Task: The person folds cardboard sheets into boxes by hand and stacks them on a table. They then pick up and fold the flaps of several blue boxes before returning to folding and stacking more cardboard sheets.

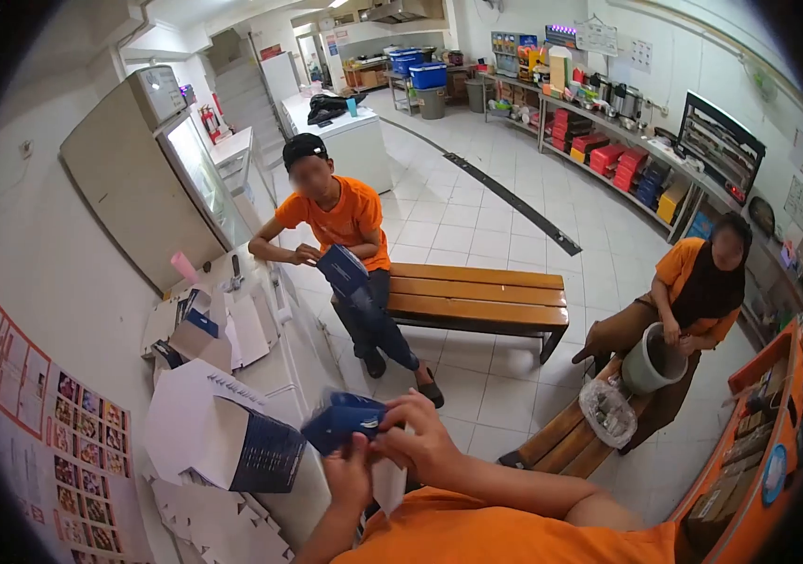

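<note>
A dark blue cardboard box (338, 420), partly folded and with white inner flaps, is held up in front of my chest. My left hand (350, 475) grips its lower side with the thumb up. The fingers of my right hand (417, 434) are closed on its right edge. Just left of my hands, a stack of unfolded blue-and-white box blanks (196, 423) lies on the white counter (312, 489). The printed blue panel of the top one faces me. Across the counter corner, a seated person in an orange shirt (350, 221) holds another blue box (342, 270).
A wooden bench (477, 296) stands ahead. On the right, a second person (702, 273) holds a grey bucket (653, 362) beside a clear plastic bag (606, 414) on another bench. More cardboard pieces (249, 329) and a pink cup (183, 267) sit farther along the counter.
</note>
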`<action>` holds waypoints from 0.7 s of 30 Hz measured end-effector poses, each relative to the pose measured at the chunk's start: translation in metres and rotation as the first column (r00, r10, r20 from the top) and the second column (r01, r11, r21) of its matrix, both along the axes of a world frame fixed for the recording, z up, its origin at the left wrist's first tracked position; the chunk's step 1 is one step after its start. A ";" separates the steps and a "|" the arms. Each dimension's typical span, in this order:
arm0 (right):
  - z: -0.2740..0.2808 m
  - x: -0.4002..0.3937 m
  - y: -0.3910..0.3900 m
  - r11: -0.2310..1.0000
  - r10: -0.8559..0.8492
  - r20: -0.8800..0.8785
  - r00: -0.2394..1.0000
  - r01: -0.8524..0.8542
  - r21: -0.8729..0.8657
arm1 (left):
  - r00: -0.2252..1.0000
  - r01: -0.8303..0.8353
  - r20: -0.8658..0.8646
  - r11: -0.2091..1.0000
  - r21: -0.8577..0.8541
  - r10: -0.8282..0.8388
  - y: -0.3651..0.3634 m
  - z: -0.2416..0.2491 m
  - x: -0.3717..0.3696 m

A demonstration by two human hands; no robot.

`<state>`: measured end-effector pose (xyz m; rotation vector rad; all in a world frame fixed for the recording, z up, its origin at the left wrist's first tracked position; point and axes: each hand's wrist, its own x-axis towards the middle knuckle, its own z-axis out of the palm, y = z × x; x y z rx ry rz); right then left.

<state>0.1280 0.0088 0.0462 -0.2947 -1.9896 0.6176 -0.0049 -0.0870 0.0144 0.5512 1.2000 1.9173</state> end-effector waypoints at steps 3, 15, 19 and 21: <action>-0.014 0.001 -0.001 0.997 -0.063 0.050 0.997 0.065 -0.041 | 0.997 0.071 0.031 0.997 0.034 -0.072 -0.001 0.008 0.015; -0.044 0.054 0.003 0.754 0.058 0.095 0.994 0.019 -0.657 | 0.536 0.180 -0.587 0.762 -0.622 -0.606 -0.033 0.034 -0.013; -0.053 0.052 -0.005 0.727 0.267 0.126 0.955 -0.114 -0.677 | 0.564 0.199 -0.560 0.758 -0.621 -0.607 -0.042 0.036 -0.008; -0.030 0.054 -0.009 0.637 0.693 0.451 0.562 -0.184 -0.749 | 0.536 0.258 -0.552 0.746 -0.613 -0.639 -0.048 0.035 -0.010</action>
